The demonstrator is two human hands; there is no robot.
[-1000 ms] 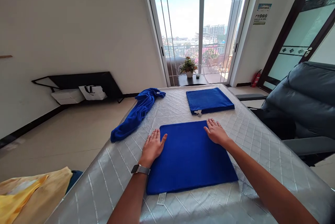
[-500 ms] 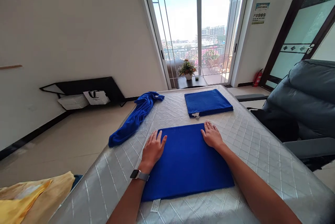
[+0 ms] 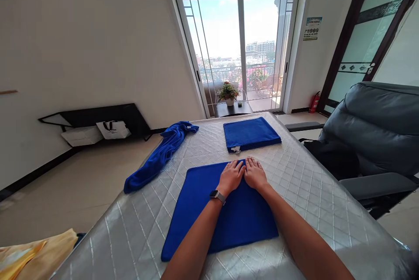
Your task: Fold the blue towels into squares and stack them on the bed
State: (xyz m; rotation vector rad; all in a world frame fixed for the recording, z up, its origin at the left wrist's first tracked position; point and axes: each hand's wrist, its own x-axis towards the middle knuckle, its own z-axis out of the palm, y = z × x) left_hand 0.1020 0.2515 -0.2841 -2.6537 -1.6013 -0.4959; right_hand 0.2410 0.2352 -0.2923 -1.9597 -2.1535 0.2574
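Observation:
A folded blue towel (image 3: 193, 206) lies flat in front of me on a silver quilted mattress (image 3: 310, 201). My left hand (image 3: 231, 175), with a watch on its wrist, rests palm down near the towel's far edge, fingers stretched out. Right beside it, my right hand (image 3: 255, 173) lies flat at the towel's far right corner, and the two hands touch or nearly touch. Beyond them sits a stack of folded blue towels (image 3: 252, 134) with a white tag at its near edge. A crumpled blue towel (image 3: 160, 155) lies along the mattress's left edge.
On the right stands a dark leather armchair (image 3: 386, 127), close to the mattress. A black rack (image 3: 98, 114) holding white bags leans by the left wall. Yellow cloth (image 3: 39, 254) shows at lower left. A small table (image 3: 225, 110) with a potted plant stands before the sliding door.
My left hand has moved right, from the towel's left edge to beside my right hand. The right hand stays at the far right corner. The view has tilted up and shifted slightly.

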